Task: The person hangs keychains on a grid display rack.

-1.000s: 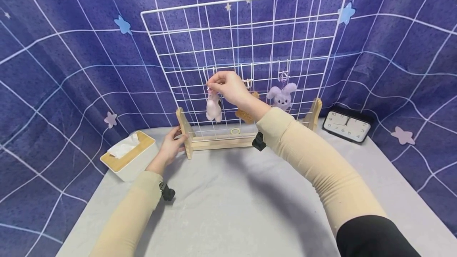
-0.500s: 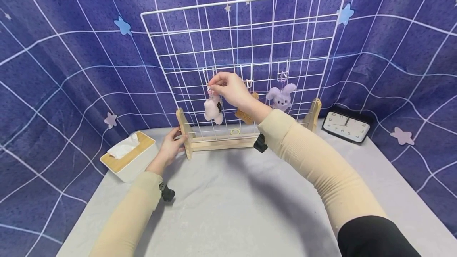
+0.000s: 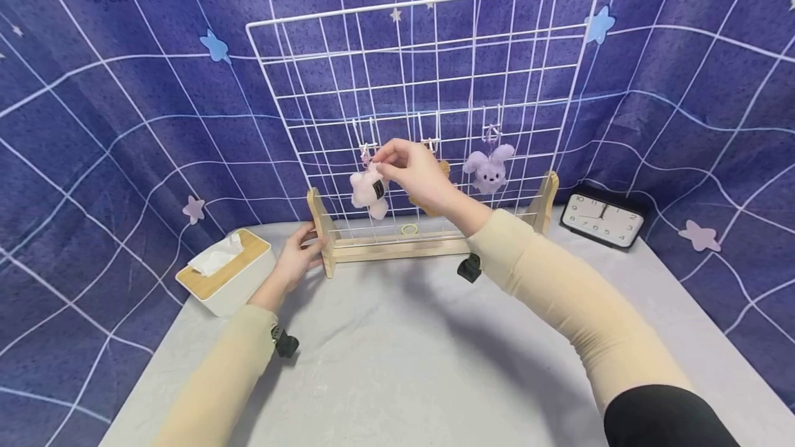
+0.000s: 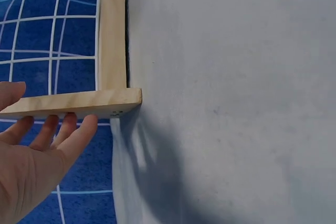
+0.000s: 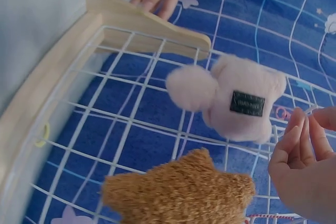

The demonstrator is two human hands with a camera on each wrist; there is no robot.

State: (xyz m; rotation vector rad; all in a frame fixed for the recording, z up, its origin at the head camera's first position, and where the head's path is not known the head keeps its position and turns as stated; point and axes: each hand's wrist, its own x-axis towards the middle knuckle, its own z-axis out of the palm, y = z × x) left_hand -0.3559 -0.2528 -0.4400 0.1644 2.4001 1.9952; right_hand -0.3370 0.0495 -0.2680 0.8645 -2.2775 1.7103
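A pale pink plush keychain (image 3: 368,188) with a dark label hangs on the white wire grid rack (image 3: 435,78), its back turned outward. My right hand (image 3: 416,167) is beside its top, fingers loosely bent; in the right wrist view the fingertips (image 5: 298,118) lie just past the pink ring (image 5: 283,113), apart from the plush body. My left hand (image 3: 297,257) holds the rack's left wooden foot (image 4: 79,100), thumb on one side and fingers on the other. A brown plush (image 5: 181,192) hangs to the right, mostly behind my right hand in the head view.
A lilac bunny plush (image 3: 488,170) hangs farther right on the grid. A tissue box (image 3: 226,271) stands left of the rack, a clock (image 3: 604,218) to its right. A small yellow ring (image 3: 409,229) is low behind the grid. Patterned blue cloth surrounds the table (image 3: 397,357).
My right hand has moved down and right, away from the pink plush's ring, which now shows on its hook. The plush has swung and turned. My left hand has stayed at the wooden foot.
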